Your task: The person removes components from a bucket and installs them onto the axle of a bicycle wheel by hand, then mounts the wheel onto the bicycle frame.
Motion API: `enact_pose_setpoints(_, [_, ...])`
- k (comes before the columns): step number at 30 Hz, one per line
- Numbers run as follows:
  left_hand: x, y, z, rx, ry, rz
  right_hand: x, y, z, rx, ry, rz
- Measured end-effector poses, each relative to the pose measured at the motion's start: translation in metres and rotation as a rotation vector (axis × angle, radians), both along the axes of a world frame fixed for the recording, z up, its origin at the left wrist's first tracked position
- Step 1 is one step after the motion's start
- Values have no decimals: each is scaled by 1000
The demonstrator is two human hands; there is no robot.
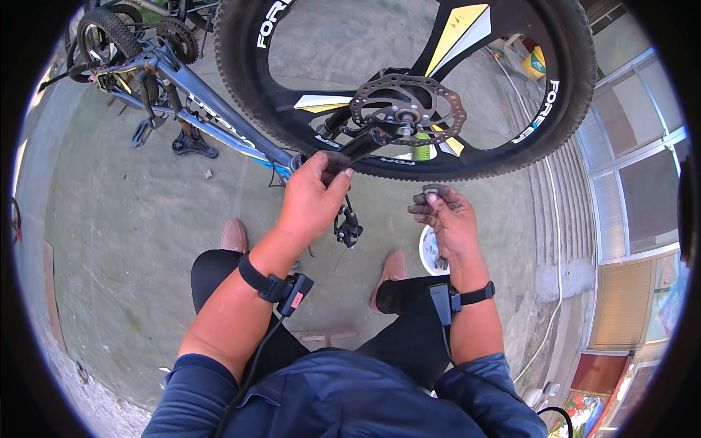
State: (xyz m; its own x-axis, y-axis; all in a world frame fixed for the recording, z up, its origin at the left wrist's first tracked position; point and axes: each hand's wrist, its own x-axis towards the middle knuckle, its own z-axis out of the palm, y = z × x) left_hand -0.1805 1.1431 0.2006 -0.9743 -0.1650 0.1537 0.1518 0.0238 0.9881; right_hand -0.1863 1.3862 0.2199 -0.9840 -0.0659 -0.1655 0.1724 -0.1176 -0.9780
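Observation:
My left hand (315,191) is closed around the black fork leg (363,148) of a blue bicycle (212,117). Beyond it the black front wheel (244,55), with yellow and white spokes, stands next to the fork end. A drilled brake disc (447,95) sits at the wheel's hub, where an axle end pokes out. To the right of the fork, my right hand (454,223) pinches a small round metal piece (431,193) between thumb and blackened fingers; its exact kind cannot be made out. A black brake caliper (348,230) dangles below the fork.
A white bowl (426,255) with small parts stands on the ground, partly behind my right hand. The saddle (194,144) rests low at the left. A yellow bucket (534,64), a pale hose (559,241) and a glazed wall (646,190) are on the right.

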Motion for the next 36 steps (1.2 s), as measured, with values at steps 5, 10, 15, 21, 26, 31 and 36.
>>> enact_pose_setpoints(5, [0, 1, -2, -66, 84, 43, -37, 8, 78, 104, 433, -152])
enact_pose_setpoints(10, [-5, 3, 4, -330, 417, 139, -85, -10, 113, 367, 493, -212])
enact_pose_setpoints(15, [-14, 3, 11, -384, 442, 168, -136, -26, 124, 492, 475, -114])
enact_pose_setpoints(21, [-19, -3, 8, -351, 386, 97, -169, -32, 116, 836, 576, 144])
enact_pose_setpoints(26, [-21, -9, 6, -349, 399, 54, -172, -48, 123, 770, 412, 211])
enact_pose_setpoints(31, [-26, -7, 4, -319, 383, 41, -176, -51, 128, 747, 384, 187])
enact_pose_setpoints(36, [-31, -8, -1, -326, 389, 18, -179, -55, 128, 800, 362, 274])
